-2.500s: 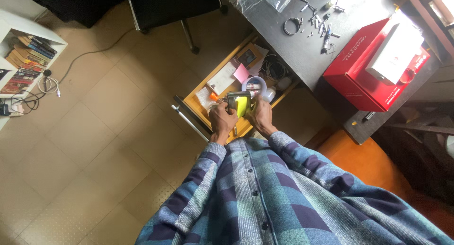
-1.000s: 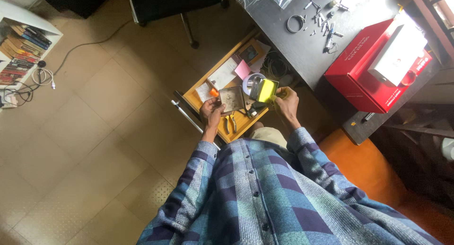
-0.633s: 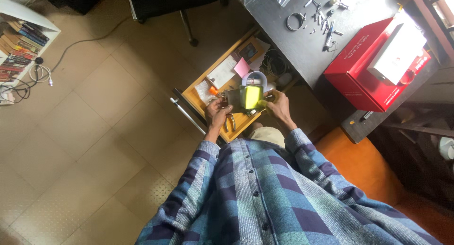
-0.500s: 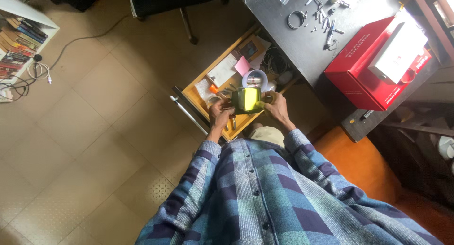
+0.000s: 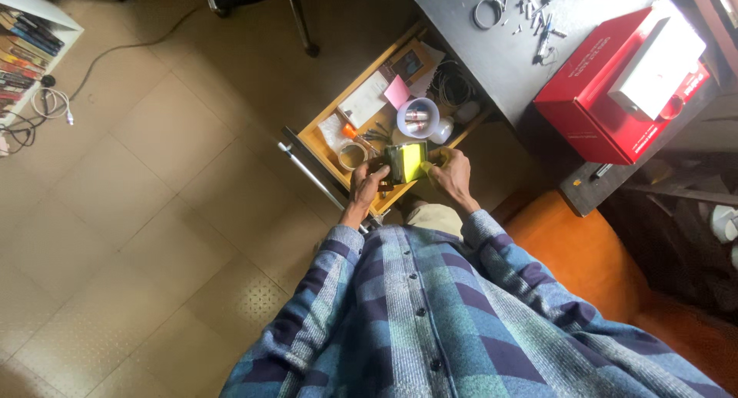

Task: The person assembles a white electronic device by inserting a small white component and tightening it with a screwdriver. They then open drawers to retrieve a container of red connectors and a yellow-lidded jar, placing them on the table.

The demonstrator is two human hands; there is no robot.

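Hands meet just above the centre of the frame, over the open wooden drawer (image 5: 317, 140): the left hand (image 5: 367, 184) and the right hand (image 5: 453, 175) are close together, both clamped on a small boxy thing with a yellow face (image 5: 407, 161), the left from its darker side and the right from the yellow side. It sits low over the near end of the drawer, between the two palms; whether it rests on the drawer floor or hangs free I cannot tell. By the look of it, it is a rigid little case or tin, with flat faces and square corners, and probably light, since the fingers alone carry it. Smooth faces could slip, so the opposite edges, where both hands now pinch it, seem the safest hold. Behind it in the drawer lie a roll of tape (image 5: 353, 155), a white cup with small tubes (image 5: 417, 118), a pink note (image 5: 397, 92), papers and a coil of dark cable (image 5: 453, 85). Toward the upper right a dark desk (image 5: 492, 52) carries small metal parts and a red box (image 5: 615, 83) with a white box (image 5: 659, 56) on it. Books (image 5: 27, 41) show at the upper left, above the tiled floor (image 5: 154, 213).
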